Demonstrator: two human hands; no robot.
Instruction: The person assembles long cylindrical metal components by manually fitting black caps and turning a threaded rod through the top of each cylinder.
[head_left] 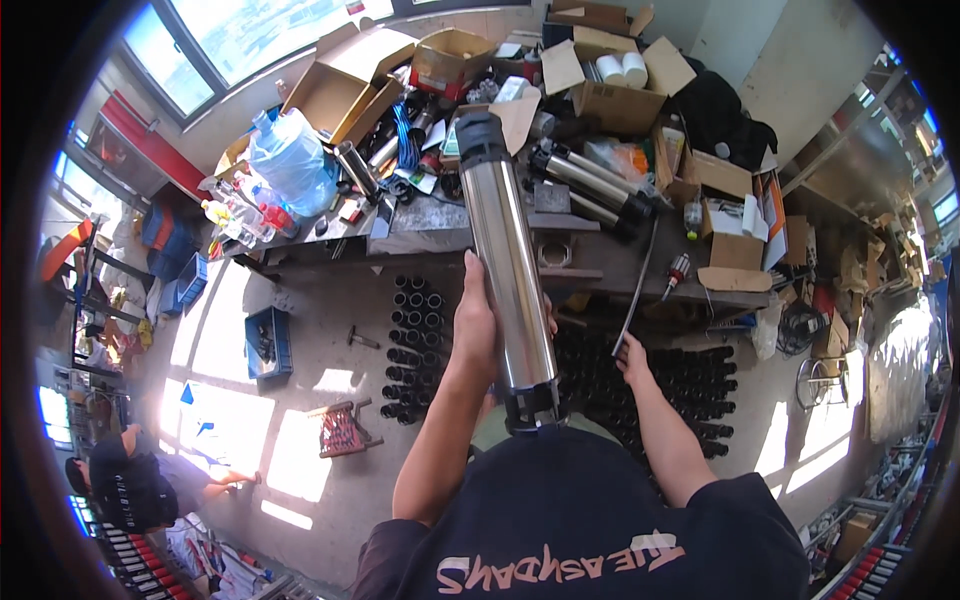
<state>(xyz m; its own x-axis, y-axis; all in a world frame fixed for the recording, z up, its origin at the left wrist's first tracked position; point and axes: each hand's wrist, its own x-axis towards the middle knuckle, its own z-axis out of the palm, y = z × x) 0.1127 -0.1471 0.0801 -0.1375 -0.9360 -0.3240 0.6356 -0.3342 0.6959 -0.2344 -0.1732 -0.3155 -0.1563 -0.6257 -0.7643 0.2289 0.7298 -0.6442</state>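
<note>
My left hand (pixel 474 322) is wrapped round a shiny steel cylinder (pixel 508 270) with black fittings at both ends, looking like a pump body. It stands nearly upright in front of my chest, its top leaning slightly left over the workbench (pixel 420 242). Between its fingers my right hand (pixel 632 362) grips the lower end of a thin grey metal rod (pixel 641 285), which slants up toward the bench edge. Two similar steel cylinders (pixel 590 172) lie on the bench beyond the rod. A small red-and-silver part (pixel 678 270) sits near the bench's front edge, right of the rod.
Cardboard boxes (pixel 625 100), a clear water jug (pixel 285 155) and bottles crowd the bench. Rows of black ring-shaped parts (pixel 415 335) stand on the floor below. A blue crate (pixel 268 342) and a low stool (pixel 345 428) are at left; another person (pixel 150 480) is at lower left.
</note>
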